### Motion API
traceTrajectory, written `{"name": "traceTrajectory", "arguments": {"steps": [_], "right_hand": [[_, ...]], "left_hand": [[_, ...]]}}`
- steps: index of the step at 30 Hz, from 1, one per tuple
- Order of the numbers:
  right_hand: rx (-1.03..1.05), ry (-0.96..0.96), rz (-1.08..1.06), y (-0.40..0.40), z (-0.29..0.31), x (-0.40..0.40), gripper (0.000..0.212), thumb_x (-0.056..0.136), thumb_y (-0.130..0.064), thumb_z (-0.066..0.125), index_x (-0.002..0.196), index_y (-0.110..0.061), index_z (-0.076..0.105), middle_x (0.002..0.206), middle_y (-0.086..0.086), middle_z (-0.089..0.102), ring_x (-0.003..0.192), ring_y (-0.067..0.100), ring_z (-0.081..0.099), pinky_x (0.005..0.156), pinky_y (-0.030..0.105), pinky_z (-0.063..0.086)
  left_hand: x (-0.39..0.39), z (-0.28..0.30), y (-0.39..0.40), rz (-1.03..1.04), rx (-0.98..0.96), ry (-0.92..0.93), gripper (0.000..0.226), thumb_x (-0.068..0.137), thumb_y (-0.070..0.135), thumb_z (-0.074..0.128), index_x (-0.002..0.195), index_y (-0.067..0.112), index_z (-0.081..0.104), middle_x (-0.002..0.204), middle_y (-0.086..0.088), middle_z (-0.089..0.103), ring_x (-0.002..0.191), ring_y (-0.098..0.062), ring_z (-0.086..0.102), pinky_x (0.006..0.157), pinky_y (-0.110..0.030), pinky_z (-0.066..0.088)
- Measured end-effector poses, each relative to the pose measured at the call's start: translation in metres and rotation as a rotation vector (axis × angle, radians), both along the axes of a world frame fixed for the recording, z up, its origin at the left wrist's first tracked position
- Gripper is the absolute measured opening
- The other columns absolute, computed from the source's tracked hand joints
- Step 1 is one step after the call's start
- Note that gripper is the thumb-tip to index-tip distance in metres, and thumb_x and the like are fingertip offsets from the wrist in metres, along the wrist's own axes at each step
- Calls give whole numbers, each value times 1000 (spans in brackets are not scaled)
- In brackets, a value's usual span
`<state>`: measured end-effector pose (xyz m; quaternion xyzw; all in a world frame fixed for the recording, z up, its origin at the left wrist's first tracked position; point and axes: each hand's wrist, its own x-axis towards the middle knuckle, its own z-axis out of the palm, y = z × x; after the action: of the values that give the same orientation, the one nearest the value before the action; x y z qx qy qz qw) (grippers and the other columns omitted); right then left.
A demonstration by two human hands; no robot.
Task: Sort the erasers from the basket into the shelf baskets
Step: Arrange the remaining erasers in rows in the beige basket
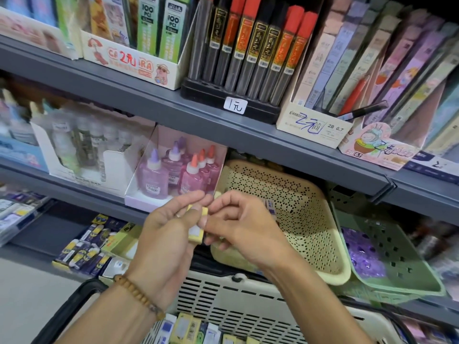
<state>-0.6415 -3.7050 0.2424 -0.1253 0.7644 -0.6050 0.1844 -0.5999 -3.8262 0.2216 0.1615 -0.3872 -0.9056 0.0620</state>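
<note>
Head view: your left hand (171, 224) is raised in front of the middle shelf, thumb and fingers pinched on small yellow erasers (196, 234), approx. a short stack; the exact no. is hard to tell. Your right hand (238, 224) sits just beside it, fingers curled in and touching the same erasers at their right side, so both hands are clamped on that stack. A bead bracelet (139, 294) is on your left wrist.

Behind the hands, at the shelf's front edge, a cream dotted basket (298, 207) tilts forward; a few blue-white packs show inside by your right knuckles. Just right of it is a green basket (397, 269) w/ purple items inside. Left of the cream basket, a pink box holds glue bottles (173, 170) w/ purple and orange caps.

At the bottom edge of the frame, a white slotted basket (248, 301) w/ a black handle holds more erasers (188, 328), yellow and blue-white. On the lower shelf at left lie blue-yellow eraser packs (84, 252). The top shelf carries lead tubes (248, 45) in a black tray, tagged 1元.
</note>
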Motion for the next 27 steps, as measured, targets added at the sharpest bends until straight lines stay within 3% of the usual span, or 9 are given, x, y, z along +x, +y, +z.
{"name": "traceTrajectory", "arguments": {"steps": [2, 5, 7, 9, 11, 13, 17, 20, 27], "right_hand": [[-33, -46, -7, 0, -1, 4, 25, 81, -5, 77, 94, -10, 57, 64, 6, 65, 55, 16, 64, 48, 21, 47], [-69, -70, 5, 14, 0, -1, 26, 82, 1, 73, 100, -13, 61, 66, 4, 66, 55, 17, 62, 49, 23, 50], [-24, -35, -33, 36, 3, -13, 24, 83, 4, 69, 100, -14, 65, 66, 3, 68, 55, 16, 64, 50, 23, 52], [87, -22, -138, 64, 3, -29, 23, 85, 5, 67, 101, -11, 65, 66, 5, 69, 56, 16, 64, 51, 22, 53], [200, -91, -234, 90, -3, -42, 21, 86, 6, 65, 104, -6, 64, 65, 9, 68, 53, 16, 61, 49, 23, 52], [313, -195, -226, 103, -15, -51, 18, 89, 5, 62, 104, -5, 63, 65, 11, 66, 51, 15, 60, 48, 23, 52], [522, -266, -81, 103, -38, -58, 17, 93, 1, 59, 106, -8, 62, 72, 12, 67, 55, 14, 63, 55, 25, 56], [635, -178, -34, 102, -42, -59, 14, 92, -3, 63, 102, -13, 64, 79, 10, 67, 61, 13, 63, 62, 28, 58], [802, 78, 215, 94, -47, -59, 17, 93, -17, 63, 108, -20, 71, 87, -14, 61, 80, 4, 55, 74, 19, 43]], "left_hand": [[2, -1, 3, -28, -10, 13, 22, 93, 0, 50, 103, 8, 67, 99, -8, 75, 91, -19, 72, 61, -21, 56], [3, -5, 7, -85, -143, 5, 21, 96, 5, 50, 102, 13, 69, 97, -10, 75, 89, -20, 72, 73, -30, 57], [3, -10, 11, -76, -473, 17, 14, 94, 13, 58, 98, 21, 70, 93, 2, 74, 88, -8, 69, 80, -26, 56], [5, -16, 11, -54, -991, 126, 10, 86, 27, 67, 95, 33, 65, 87, 17, 67, 88, 4, 62, 79, -16, 51], [9, -19, 13, -85, -1423, 240, 17, 81, 38, 69, 98, 38, 64, 90, 26, 57, 89, 3, 56, 80, -17, 46], [10, -22, 17, -124, -1651, 339, 19, 78, 37, 75, 95, 32, 69, 89, 21, 58, 86, -3, 51, 80, -21, 46], [8, -28, 19, -127, -1725, 408, 17, 68, 26, 85, 81, 21, 74, 84, 11, 64, 80, -6, 44, 74, -22, 46], [7, -31, 19, -114, -1725, 388, 18, 68, 25, 85, 82, 20, 75, 86, 9, 67, 82, -6, 45, 76, -27, 50], [7, -33, 20, -83, -1709, 356, 16, 70, 27, 83, 83, 21, 74, 82, 13, 62, 81, -7, 45, 77, -22, 42]]}}
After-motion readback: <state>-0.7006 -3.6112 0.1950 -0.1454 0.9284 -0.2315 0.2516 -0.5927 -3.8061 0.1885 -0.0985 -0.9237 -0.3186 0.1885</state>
